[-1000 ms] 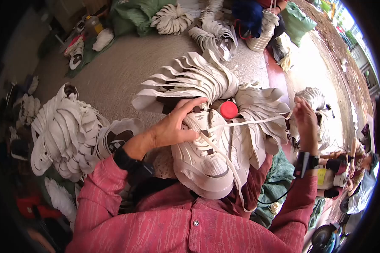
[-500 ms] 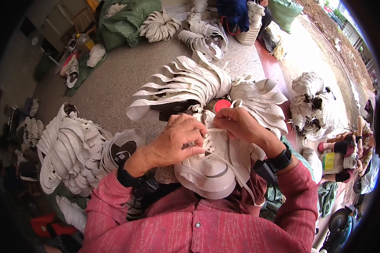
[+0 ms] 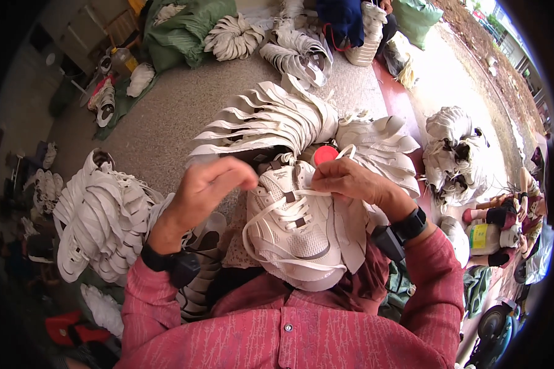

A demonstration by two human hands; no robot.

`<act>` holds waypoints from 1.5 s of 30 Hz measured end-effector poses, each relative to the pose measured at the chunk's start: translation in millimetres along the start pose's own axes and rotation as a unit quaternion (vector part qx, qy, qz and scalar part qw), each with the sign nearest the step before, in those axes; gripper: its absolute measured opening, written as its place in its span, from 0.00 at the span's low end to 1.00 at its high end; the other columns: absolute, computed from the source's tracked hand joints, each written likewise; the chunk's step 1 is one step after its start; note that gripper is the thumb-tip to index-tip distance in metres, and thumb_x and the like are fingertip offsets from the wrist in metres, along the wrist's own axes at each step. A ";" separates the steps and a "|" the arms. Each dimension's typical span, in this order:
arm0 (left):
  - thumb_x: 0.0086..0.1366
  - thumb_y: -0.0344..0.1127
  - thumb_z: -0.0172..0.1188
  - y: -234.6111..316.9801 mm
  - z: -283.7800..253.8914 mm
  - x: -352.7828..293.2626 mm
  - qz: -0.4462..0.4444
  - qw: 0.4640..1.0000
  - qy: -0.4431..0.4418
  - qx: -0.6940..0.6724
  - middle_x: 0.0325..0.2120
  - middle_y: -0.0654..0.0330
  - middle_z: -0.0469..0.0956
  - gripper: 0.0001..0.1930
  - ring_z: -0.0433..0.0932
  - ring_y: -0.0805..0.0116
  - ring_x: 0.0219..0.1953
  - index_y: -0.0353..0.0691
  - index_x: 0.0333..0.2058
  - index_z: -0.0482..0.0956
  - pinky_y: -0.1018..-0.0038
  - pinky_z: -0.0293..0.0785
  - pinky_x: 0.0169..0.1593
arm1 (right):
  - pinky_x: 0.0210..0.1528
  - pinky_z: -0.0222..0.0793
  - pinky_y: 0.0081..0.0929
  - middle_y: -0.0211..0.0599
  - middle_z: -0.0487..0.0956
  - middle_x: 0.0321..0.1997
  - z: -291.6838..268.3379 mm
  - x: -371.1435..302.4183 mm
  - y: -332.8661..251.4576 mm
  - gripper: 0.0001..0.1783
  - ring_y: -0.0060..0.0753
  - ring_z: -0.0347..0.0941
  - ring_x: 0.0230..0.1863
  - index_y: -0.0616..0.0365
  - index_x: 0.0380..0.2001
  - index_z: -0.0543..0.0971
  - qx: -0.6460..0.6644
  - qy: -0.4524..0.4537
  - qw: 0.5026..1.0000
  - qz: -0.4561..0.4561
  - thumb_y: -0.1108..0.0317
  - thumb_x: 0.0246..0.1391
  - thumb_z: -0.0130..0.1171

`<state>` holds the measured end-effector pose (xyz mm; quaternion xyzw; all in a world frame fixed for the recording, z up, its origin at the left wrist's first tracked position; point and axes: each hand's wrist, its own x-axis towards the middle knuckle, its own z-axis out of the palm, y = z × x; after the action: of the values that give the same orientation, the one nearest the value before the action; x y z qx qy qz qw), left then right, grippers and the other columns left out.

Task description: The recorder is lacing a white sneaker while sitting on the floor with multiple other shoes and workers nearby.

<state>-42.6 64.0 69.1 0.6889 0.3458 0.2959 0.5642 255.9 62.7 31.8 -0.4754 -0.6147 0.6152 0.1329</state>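
Note:
A white sneaker upper (image 3: pixel 276 230) with brown trim rests on my lap, toe toward me. White shoelace (image 3: pixel 266 212) crosses its tongue, bows out at the left and lies loosely over the toe. My right hand (image 3: pixel 354 184) is closed at the upper's right eyelets, pinching the shoelace, with a small loop standing above the fingers. My left hand (image 3: pixel 209 194) hovers just left of the upper, raised off it. Its fingertips are smeared by motion, so whether they hold anything is unclear. A round red lid (image 3: pixel 324 155) shows beyond the upper.
Fanned stacks of white uppers (image 3: pixel 277 120) lie ahead, with another stack (image 3: pixel 375 144) to the right. A heap of uppers (image 3: pixel 108 215) stands at my left. More uppers (image 3: pixel 454 150) sit at the right, near a person (image 3: pixel 505 224). A green sack (image 3: pixel 181 34) lies farther back.
My left hand has moved left, away from the laces, uncovering the upper's tongue. The lace has slackened and now curves round the left side and toe. My right hand has stayed nearly still.

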 end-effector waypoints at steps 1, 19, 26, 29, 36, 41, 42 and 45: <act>0.62 0.39 0.61 -1.2 9.4 13.4 0.062 0.991 0.028 0.117 0.31 0.58 0.81 0.10 0.79 0.66 0.35 0.37 0.31 0.82 0.69 0.72 0.41 | 0.27 0.60 0.19 0.20 0.70 0.24 0.1 -0.1 -2.0 0.12 0.15 0.63 0.26 0.59 0.33 0.79 0.000 0.001 1.000 0.003 0.61 0.59 0.56; 0.52 0.25 0.66 -44.1 51.5 58.7 -0.059 0.988 -0.054 0.129 0.27 0.66 0.73 0.07 0.71 0.79 0.28 0.31 0.31 0.81 0.80 0.68 0.33 | 0.37 0.67 0.24 0.30 0.76 0.43 -18.5 27.0 4.3 0.27 0.24 0.69 0.34 0.54 0.48 0.77 -0.124 0.043 0.972 -0.196 0.66 0.42 0.72; 0.53 0.27 0.66 -49.4 51.3 57.6 -0.047 0.986 -0.091 0.134 0.27 0.65 0.74 0.06 0.73 0.76 0.30 0.32 0.29 0.81 0.77 0.68 0.34 | 0.35 0.67 0.22 0.27 0.74 0.48 -27.9 48.3 16.1 0.29 0.23 0.70 0.34 0.52 0.50 0.77 -0.131 -0.065 0.964 -0.221 0.63 0.42 0.75; 0.52 0.27 0.65 -44.3 55.4 53.4 0.071 0.962 -0.027 0.263 0.26 0.63 0.74 0.05 0.75 0.69 0.30 0.35 0.26 0.78 0.72 0.69 0.35 | 0.35 0.67 0.23 0.27 0.75 0.48 -34.0 50.1 13.0 0.28 0.22 0.70 0.34 0.51 0.49 0.78 -0.154 -0.082 0.961 -0.214 0.62 0.43 0.74; 0.51 0.29 0.63 22.2 -16.9 13.0 0.141 0.785 0.143 0.587 0.23 0.58 0.72 0.05 0.74 0.56 0.28 0.41 0.23 0.74 0.63 0.67 0.32 | 0.34 0.67 0.21 0.27 0.77 0.48 -33.7 57.5 7.3 0.24 0.21 0.70 0.32 0.50 0.48 0.81 -0.174 -0.085 0.954 -0.230 0.57 0.47 0.72; 0.56 0.32 0.61 65.3 -97.0 -16.1 0.019 0.686 0.279 0.672 0.28 0.57 0.74 0.05 0.77 0.51 0.31 0.41 0.27 0.74 0.61 0.71 0.34 | 0.36 0.68 0.22 0.28 0.77 0.49 -31.7 50.1 7.1 0.24 0.23 0.71 0.36 0.51 0.49 0.80 -0.178 -0.067 0.958 -0.216 0.58 0.49 0.71; 0.57 0.32 0.61 72.1 -108.2 -23.4 -0.017 0.664 0.308 0.681 0.28 0.56 0.74 0.05 0.76 0.51 0.31 0.40 0.27 0.74 0.61 0.70 0.34 | 0.40 0.68 0.22 0.29 0.77 0.49 -30.2 49.8 5.0 0.23 0.24 0.72 0.39 0.52 0.50 0.80 -0.176 -0.069 0.959 -0.213 0.58 0.51 0.69; 0.57 0.31 0.61 69.8 -149.2 -41.0 -0.045 0.631 0.341 0.696 0.29 0.57 0.74 0.05 0.76 0.51 0.32 0.40 0.27 0.74 0.61 0.70 0.35 | 0.47 0.68 0.27 0.31 0.78 0.45 -26.0 49.1 14.0 0.20 0.27 0.73 0.45 0.57 0.48 0.80 -0.112 -0.059 0.964 -0.232 0.61 0.54 0.66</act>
<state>-175.7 107.5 165.0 0.7104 0.6474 0.1553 -0.2281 256.1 112.8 4.2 -0.2942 -0.7800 0.5217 0.1813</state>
